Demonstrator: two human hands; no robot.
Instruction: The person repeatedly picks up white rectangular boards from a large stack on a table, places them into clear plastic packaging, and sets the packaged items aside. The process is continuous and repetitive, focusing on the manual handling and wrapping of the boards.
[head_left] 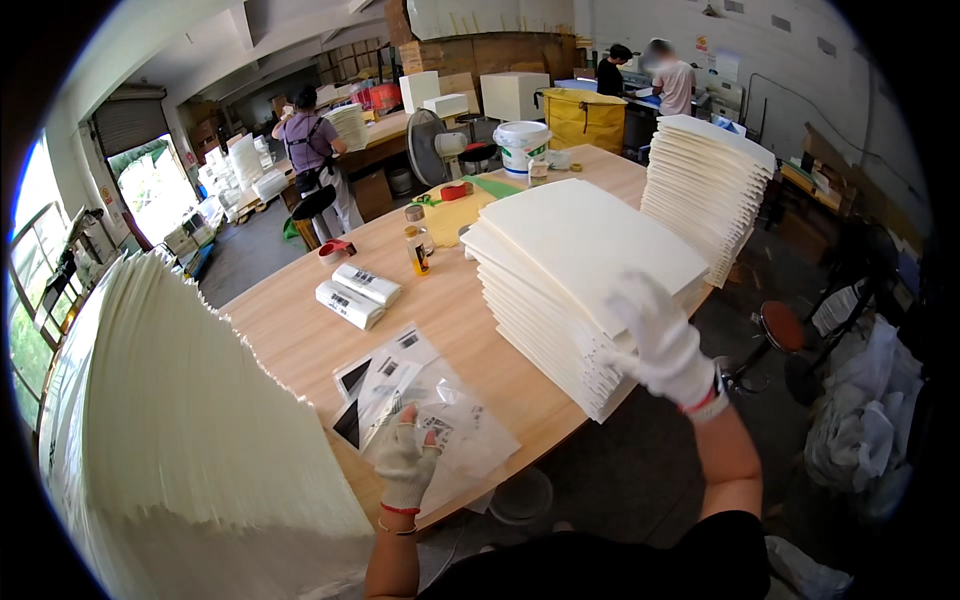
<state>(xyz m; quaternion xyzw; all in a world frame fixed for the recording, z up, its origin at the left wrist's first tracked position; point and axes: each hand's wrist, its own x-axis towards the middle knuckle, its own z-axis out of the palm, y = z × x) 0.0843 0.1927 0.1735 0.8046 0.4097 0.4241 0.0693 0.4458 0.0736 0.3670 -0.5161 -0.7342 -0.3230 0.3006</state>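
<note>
My left hand (405, 462), in a white glove with bare fingertips, rests on a pile of clear plastic bags (475, 425) with black printed labels near the table's front edge. Its thumb and forefinger are apart, and I make out no grip on a bag. Over the front right corner of a tall stack of white sheets (590, 235) is my gloved right hand (660, 340), smeared by motion. Its fingers are spread, with nothing visible in them. Whether it touches the stack I cannot tell.
A huge white stack (180, 420) stands at the left, and another sheet stack (705, 190) at the far right. Two rolled white packs (358, 295), a small bottle (416, 250), red tape (337, 252) and a white bucket (522, 148) stand on the table (280, 310). Several people work beyond.
</note>
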